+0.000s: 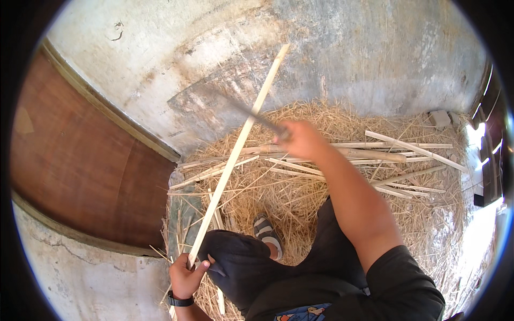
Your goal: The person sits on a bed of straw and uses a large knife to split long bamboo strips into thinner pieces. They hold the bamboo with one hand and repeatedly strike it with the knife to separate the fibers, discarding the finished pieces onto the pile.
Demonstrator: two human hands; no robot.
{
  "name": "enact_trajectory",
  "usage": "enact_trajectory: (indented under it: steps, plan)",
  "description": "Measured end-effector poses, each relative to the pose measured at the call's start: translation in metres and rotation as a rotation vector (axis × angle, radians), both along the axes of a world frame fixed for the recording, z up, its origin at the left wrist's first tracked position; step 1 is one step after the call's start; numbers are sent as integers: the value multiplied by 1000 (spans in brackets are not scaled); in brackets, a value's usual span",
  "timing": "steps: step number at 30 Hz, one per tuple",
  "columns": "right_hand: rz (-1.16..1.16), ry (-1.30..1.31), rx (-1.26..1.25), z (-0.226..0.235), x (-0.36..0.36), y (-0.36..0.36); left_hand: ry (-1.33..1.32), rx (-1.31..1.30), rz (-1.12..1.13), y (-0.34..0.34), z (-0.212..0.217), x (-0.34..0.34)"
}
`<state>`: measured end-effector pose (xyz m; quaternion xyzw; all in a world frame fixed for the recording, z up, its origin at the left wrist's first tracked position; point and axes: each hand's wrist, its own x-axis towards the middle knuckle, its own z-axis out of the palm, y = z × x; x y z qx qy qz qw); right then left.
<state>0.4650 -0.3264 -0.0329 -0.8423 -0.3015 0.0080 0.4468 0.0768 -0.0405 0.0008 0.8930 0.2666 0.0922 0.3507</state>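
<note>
A long pale bamboo strip point(225, 176) rises at a slant from beside my left knee toward the wall. Around its lower end my left hand point(186, 278) is closed, thumb along the strip. My right hand point(304, 140) grips a long-bladed knife point(267, 123) by its handle. Its dark blade, smeared by motion, points up and to the left and crosses the upper half of the strip. Whether blade and strip touch, I cannot tell.
Straw point(284, 198) covers the floor around my sandalled foot point(266, 230). Several split strips lie on it beside a round bamboo pole point(375, 155). A stained wall point(342, 59) stands ahead, a brown door panel point(91, 160) at left. A block point(440, 118) sits at far right.
</note>
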Motion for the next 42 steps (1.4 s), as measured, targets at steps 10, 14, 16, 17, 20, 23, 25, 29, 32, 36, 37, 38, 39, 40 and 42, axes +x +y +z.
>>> enact_trajectory:
  steps: [10, 14, 16, 17, 20, 23, 25, 29, 32, 36, 37, 38, 39, 40, 42]
  plan:
    - [-288, 209, 109, 2, 28, -18, -12, -54, 23, -4, 6, 3]
    - [21, 203, 5, -1, -1, 7, 22, 38, 26, -5, -5, 6]
    - [352, -10, -163, 15, -25, 17, 12, -22, 4, -11, -3, 14]
    - [380, -108, -247, 17, -31, 20, -43, -119, 6, -11, -10, 17]
    - [345, -153, -300, 12, -29, 23, -52, -192, 4, -8, -9, 20]
    - [71, 150, -92, -11, 12, 0, 12, 8, -4, -22, 10, 29]
    - [-119, 149, -75, -5, 22, -6, -49, 22, 10, -19, 1, 26]
    - [185, 160, -110, 3, -21, 18, -47, 96, 25, -26, -3, 37]
    - [412, -151, -291, 6, -40, 33, -8, 107, 71, -28, -5, 46]
    - [313, -66, -233, 12, -27, 23, -110, 180, 67, -32, 3, 41]
    - [255, 54, -145, 10, -15, 14, -86, 110, 96, -40, 15, 43]
    - [172, 30, -130, 8, -7, 8, -74, 165, 92, -35, 11, 37]
    - [89, 4, -114, 10, 1, 2, -64, 220, 88, -32, 13, 35]
    - [4, -21, -98, 11, 4, -1, -53, 274, 82, -31, 15, 35]
    - [157, 15, -123, 5, -6, 10, -75, 138, 98, -35, 10, 34]
